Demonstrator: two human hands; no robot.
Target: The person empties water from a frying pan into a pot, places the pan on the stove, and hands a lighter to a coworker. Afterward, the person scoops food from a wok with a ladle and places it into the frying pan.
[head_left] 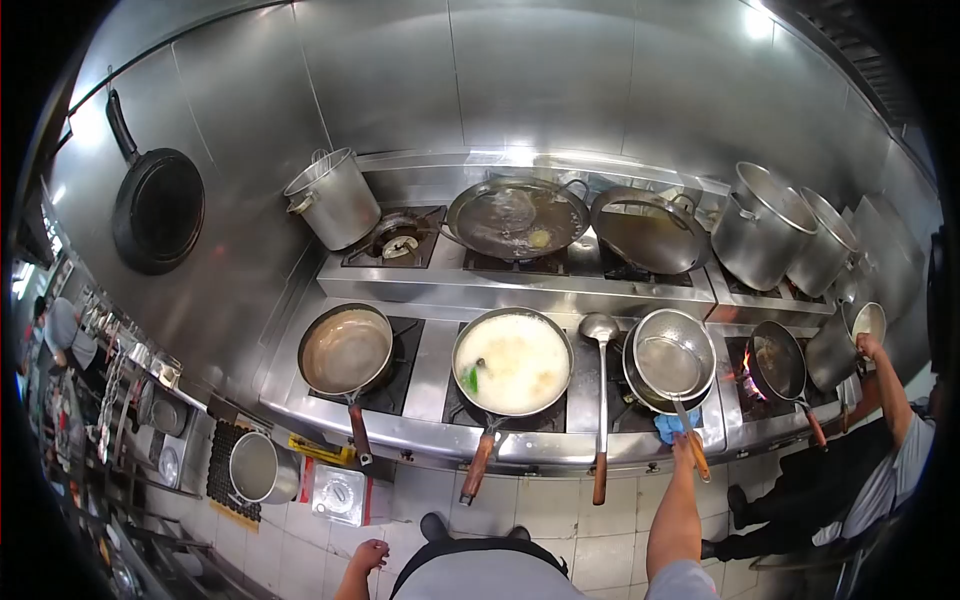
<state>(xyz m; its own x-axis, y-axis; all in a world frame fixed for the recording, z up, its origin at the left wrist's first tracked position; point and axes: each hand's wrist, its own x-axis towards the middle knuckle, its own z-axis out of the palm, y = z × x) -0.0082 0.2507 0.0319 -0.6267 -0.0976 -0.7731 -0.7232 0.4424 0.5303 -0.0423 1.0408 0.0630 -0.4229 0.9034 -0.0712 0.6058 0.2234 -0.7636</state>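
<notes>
Right hand (684,442) closed on blue cloth (671,428) at the near rim of the front-row pan (634,378), right of centre on the steel counter (428,400).
The cloth is soft and crumpled; any handle beneath it cannot be made out. A round, bowl-shaped metal utensil (675,352) sits over the pan, its orange-brown wooden handle (703,462) crossing by the right hand. The left hand (371,554) hangs low, fingers loosely curled, holding nothing. Just left lies a long-handled steel ladle (599,328), then a wide pan of pale, frothy liquid (512,350). To the right, a dark pan (776,362) stands beside open flame (749,378); a co-worker's arm (889,385) reaches in beyond it.
</notes>
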